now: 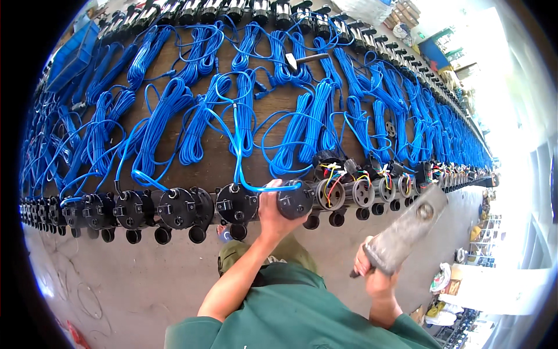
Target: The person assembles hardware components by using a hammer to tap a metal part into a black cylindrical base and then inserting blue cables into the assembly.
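Observation:
My left hand [274,214] is wrapped round the side of a black round cap [294,200] on top of an upright cylinder in the near row. A blue cable [256,185] runs to this cap from a coiled bundle. Held up at the right, my right hand [378,279] grips a worn grey, block-like tool [407,230] with a round metal spot near its far end; its exact kind is unclear. Just right of my left hand, an uncapped cylinder [330,193] shows red, yellow and white wires. A capped cylinder [237,203] stands to the left.
Several coiled blue cable bundles [163,116] cover the brown table [200,166]. A hammer-like tool [305,59] lies among them. More cylinders [235,10] line the far edge. A blue crate [72,57] sits far left. Bags and boxes [447,279] stand on the floor at right.

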Motion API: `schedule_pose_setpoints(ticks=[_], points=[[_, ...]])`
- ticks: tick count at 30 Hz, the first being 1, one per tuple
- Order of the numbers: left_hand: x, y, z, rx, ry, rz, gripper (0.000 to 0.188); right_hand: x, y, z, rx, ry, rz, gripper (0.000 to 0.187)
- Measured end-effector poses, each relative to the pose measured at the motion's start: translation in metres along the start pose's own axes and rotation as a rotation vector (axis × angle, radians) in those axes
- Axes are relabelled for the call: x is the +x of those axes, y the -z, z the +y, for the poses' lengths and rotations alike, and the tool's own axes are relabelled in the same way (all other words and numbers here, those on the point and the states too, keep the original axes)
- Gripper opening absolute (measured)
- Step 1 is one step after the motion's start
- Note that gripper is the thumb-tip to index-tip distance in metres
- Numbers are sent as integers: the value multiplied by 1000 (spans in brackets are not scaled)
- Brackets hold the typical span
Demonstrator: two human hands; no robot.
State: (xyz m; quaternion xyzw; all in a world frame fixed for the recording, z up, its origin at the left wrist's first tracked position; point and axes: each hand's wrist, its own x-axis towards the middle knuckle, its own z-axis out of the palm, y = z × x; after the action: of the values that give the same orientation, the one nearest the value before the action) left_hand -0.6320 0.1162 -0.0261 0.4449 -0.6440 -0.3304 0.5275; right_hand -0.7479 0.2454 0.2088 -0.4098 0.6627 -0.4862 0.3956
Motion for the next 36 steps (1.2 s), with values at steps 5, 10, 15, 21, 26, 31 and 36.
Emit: schedule_pose_setpoints(ticks=[5, 10, 15, 21, 26, 31, 36], points=[[-7, 4, -3, -49, 10, -77, 98, 26, -36, 85, -386, -430, -78, 34], [3, 6, 0, -38, -2, 2, 93, 31, -18, -16, -151, -420, -57, 36], [-8, 1, -1, -46, 41, -76, 105, -9, 23, 62, -46, -21, 65, 38], [-9, 4, -5, -69, 41, -81, 104, 44, -12, 67, -180, -571, -138, 40], [-16, 6, 7, 56, 35, -62, 111, 15, 45, 47, -29, -392, -240, 27], [-88, 5, -17, -170, 622, -373, 91, 6, 69, 113, -308, -84, 66, 29], [-115, -28, -58, -239, 899, -342, 74, 19, 71, 130, 215, -667, -101, 51]])
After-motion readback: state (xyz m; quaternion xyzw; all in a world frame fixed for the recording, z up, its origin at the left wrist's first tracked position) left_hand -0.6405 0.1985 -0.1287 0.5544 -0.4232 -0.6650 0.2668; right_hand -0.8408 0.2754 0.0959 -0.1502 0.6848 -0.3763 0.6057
